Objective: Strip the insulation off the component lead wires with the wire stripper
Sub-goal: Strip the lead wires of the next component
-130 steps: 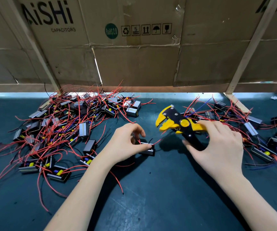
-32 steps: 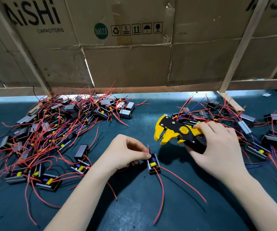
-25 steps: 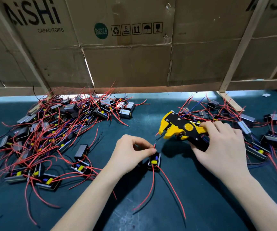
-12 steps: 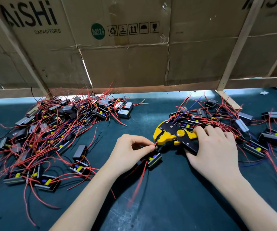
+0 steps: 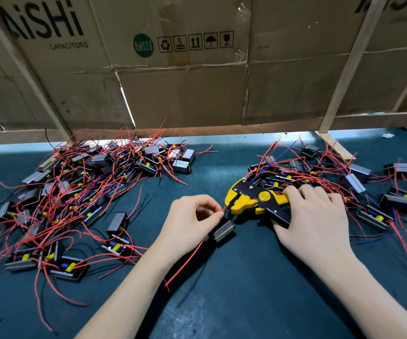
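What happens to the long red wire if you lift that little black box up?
The red wire looks thin and curvy, so it would probably dangle floppily. The little black box seems light: the left hand holds its lead with a fingertip pinch.

Both forearms extend forward from the lower edge, bare, converging toward centre. The left hand [image 5: 190,222] is palm-down, thumb and forefinger pinched together at their tips, remaining fingers curled. The right hand [image 5: 312,216] is palm-down, fingers curled in a grip.

Bare mat [image 5: 222,302] lies open between left component pile [image 5: 75,192] and right component pile [image 5: 332,177].
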### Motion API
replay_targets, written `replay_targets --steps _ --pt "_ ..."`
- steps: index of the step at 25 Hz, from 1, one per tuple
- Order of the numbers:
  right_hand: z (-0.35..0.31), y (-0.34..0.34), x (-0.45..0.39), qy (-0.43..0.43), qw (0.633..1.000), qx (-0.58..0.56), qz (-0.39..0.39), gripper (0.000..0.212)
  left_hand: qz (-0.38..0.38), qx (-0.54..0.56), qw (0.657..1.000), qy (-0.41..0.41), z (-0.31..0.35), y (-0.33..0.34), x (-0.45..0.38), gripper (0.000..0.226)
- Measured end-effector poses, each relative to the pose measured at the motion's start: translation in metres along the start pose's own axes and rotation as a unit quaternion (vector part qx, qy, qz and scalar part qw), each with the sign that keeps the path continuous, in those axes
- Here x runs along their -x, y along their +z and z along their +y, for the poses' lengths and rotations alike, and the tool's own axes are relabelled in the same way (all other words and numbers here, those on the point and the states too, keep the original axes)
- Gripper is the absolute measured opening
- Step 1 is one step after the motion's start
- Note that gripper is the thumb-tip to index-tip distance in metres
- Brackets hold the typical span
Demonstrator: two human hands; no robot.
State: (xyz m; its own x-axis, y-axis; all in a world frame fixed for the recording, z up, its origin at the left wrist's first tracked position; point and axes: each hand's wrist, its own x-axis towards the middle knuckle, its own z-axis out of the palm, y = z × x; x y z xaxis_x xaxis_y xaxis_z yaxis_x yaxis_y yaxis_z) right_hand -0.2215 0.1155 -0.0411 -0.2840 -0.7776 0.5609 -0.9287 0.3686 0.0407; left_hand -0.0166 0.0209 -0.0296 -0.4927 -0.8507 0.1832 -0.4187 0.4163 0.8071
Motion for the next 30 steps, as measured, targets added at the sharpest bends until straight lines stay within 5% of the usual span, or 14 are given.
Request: replay_targets --steps 24,30 --pt "0.001 -0.016 -0.006 -0.011 0.995 0.05 -0.08 0.039 -0.029 -0.013 0.999 -0.002 0.003 -0.004 0.001 0.01" --pt "0.004 -0.006 -0.004 -0.004 1.0 0.014 -0.005 0.046 -0.04 -0.001 0.999 -0.004 0.001 -0.006 0.0 0.007"
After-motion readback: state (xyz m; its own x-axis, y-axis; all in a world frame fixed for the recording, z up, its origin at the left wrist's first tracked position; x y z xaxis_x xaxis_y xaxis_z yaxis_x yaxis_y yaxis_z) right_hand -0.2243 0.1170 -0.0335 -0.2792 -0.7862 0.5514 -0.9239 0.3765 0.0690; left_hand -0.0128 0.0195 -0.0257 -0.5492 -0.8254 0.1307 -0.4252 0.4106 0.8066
